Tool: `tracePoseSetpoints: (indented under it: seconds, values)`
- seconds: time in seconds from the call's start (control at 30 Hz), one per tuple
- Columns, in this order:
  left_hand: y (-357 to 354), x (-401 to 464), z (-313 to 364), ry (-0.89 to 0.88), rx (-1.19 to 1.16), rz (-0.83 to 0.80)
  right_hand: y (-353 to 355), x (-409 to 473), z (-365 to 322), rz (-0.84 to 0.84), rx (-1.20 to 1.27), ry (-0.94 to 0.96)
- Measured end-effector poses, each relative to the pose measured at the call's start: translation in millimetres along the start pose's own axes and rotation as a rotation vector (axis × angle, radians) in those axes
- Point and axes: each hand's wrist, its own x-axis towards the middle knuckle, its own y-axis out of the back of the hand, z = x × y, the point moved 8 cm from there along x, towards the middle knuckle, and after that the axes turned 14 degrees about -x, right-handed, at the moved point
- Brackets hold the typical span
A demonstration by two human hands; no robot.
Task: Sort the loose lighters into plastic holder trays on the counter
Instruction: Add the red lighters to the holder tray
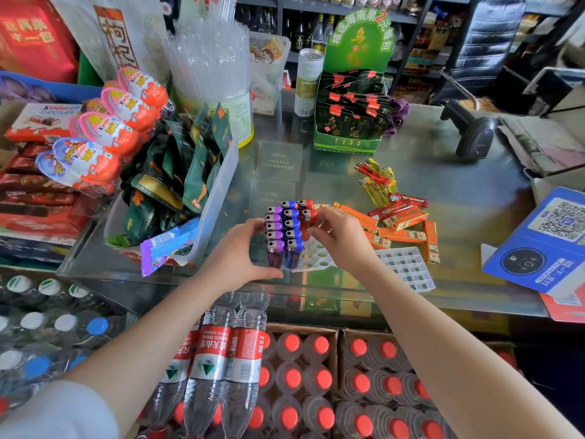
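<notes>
A white holder tray (316,256) sits on the glass counter near its front edge. Upright in it stand a row of purple lighters (274,231), a row of blue lighters (292,229) and red lighters (306,206). My left hand (240,251) grips the tray's left side by the purple row. My right hand (342,239) pinches a red lighter (307,221) in the third row. A second, empty tray (408,267) lies to the right. Loose orange lighters (402,231), dark red lighters (397,205) and yellow lighters (378,182) lie scattered behind it.
A clear bin of green snack packets (186,172) stands to the left, a green display box (348,122) and a can (308,82) at the back. A barcode scanner (473,131) and a blue QR stand (544,245) are on the right. Bottled water (221,359) is below the counter.
</notes>
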Motion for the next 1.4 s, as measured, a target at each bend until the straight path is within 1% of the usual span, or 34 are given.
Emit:
tracePoseSetpoints:
  seconds: [0.17, 0.3, 0.4, 0.47, 0.53, 0.73, 0.83, 0.9, 0.93, 1.0, 1.03, 1.1, 1.13, 1.17, 1.2, 1.27, 1.3, 1.4]
  values:
    - [-4.5, 7.6, -0.8, -0.006, 0.008, -0.031, 5.8, 3.7, 12.0, -0.031, -0.100, -0.010]
    - [-9.6, 13.4, 3.8, -0.028, 0.011, -0.045, 30.4, 1.3, 58.9, 0.093, -0.198, -0.205]
    - [-12.7, 17.9, 1.4, -0.031, 0.017, -0.053, 50.8, -4.3, 88.4, 0.148, -0.342, -0.272]
    - [-14.3, 20.2, -0.9, -0.020, 0.018, -0.056, 58.1, -5.9, 103.6, 0.116, -0.449, -0.287]
    - [-15.3, 21.4, -0.8, -0.023, 0.011, -0.056, 57.7, -3.6, 113.5, 0.057, -0.491, -0.266]
    - [-14.3, 21.6, 4.7, -0.039, -0.001, -0.046, 43.0, 14.6, 109.2, -0.111, -0.655, -0.153]
    - [-13.5, 20.0, 6.3, -0.036, 0.007, -0.041, 35.0, 24.2, 106.8, -0.187, -0.678, -0.140]
    - [-13.3, 18.0, 6.3, -0.035, 0.001, -0.036, 31.8, 26.9, 106.4, -0.206, -0.672, -0.146]
    - [-13.0, 16.8, 5.5, -0.032, 0.000, -0.034, 33.4, 27.0, 105.4, -0.186, -0.652, -0.156]
    - [-12.1, 14.4, 4.8, -0.025, -0.002, -0.028, 46.6, 24.6, 96.1, -0.056, -0.503, -0.177]
    - [-11.6, 13.2, 5.8, -0.028, -0.005, -0.023, 55.3, 21.5, 88.9, 0.024, -0.367, -0.195]
    - [-11.1, 10.5, 8.3, -0.041, -0.011, -0.017, 69.5, 10.2, 69.5, 0.145, 0.021, -0.246]
    - [-11.4, 9.3, 8.8, -0.046, -0.013, -0.019, 72.0, 2.8, 57.9, 0.178, 0.209, -0.260]
    - [-11.6, 8.4, 9.2, -0.054, -0.014, -0.020, 71.1, -4.0, 45.6, 0.187, 0.344, -0.254]
    - [-11.8, 8.2, 8.5, -0.060, -0.014, -0.022, 65.4, -9.4, 34.1, 0.162, 0.412, -0.231]
    - [-12.2, 8.5, 6.4, -0.060, -0.017, -0.029, 47.0, -17.2, 18.6, 0.076, 0.423, -0.197]
    - [-12.4, 8.9, 5.1, -0.057, -0.019, -0.033, 37.5, -19.8, 17.9, 0.050, 0.405, -0.212]
    - [-12.8, 9.0, 4.6, -0.057, -0.022, -0.039, 22.2, -22.5, 20.3, 0.038, 0.321, -0.242]
